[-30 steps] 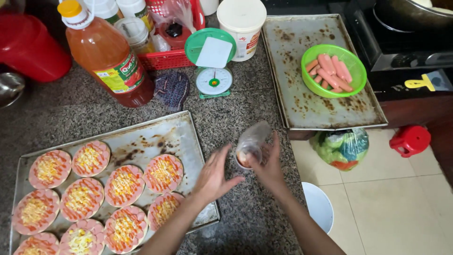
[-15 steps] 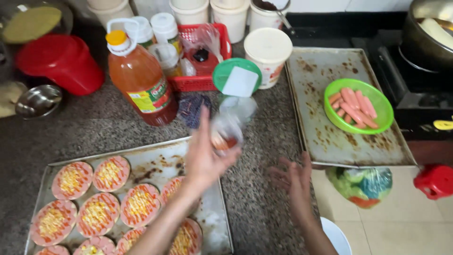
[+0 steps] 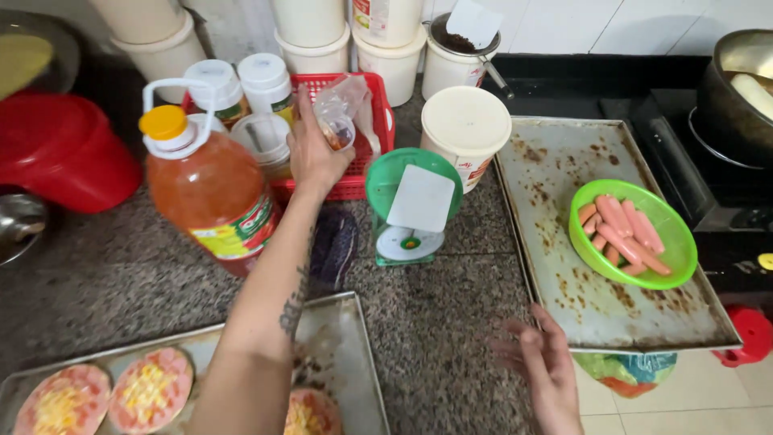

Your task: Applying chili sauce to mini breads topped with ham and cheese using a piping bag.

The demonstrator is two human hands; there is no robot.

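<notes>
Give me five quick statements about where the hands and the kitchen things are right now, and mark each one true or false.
1. The left hand holds a small plastic-wrapped container over the red basket. True.
2. The right hand grips the green bowl. False: it is open and holds nothing, apart from the green bowl.
3. The green bowl holds sausages. True.
4. The bowl sits on the granite counter. False: it rests on the worn baking tray.
5. The green kitchen scale stands between the red basket and the worn baking tray. True.
</notes>
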